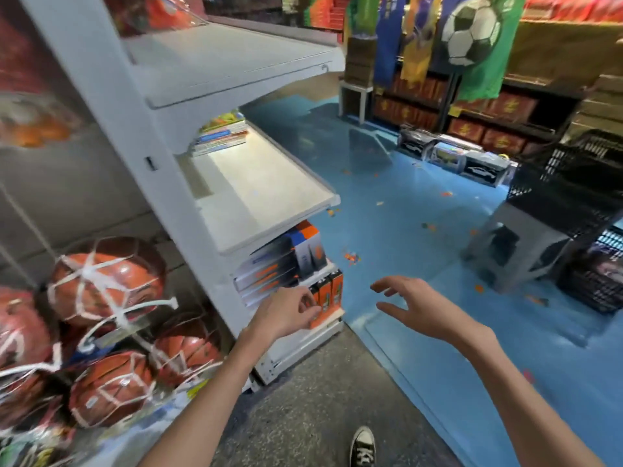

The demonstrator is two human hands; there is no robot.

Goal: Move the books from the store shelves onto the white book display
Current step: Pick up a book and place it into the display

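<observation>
A white shelf unit (269,197) stands in front of me. On its lowest shelves lie flat grey-and-orange books (266,274) and upright orange books (328,291). My left hand (286,313) reaches to the upright orange books and its curled fingers touch their front; a firm grip cannot be made out. My right hand (414,308) hovers to the right of the shelf end, fingers spread and holding nothing. A small stack of colourful books (222,136) lies at the back of the middle shelf. No separate white book display can be told apart from this unit.
Netted basketballs (104,284) hang at the left of the shelf unit. A blue floor (421,230) with scattered scraps spreads to the right. A grey stool (519,244) carries a black crate (573,183). Boxed toy cars (455,156) line the far shelving. My shoe (362,446) is below.
</observation>
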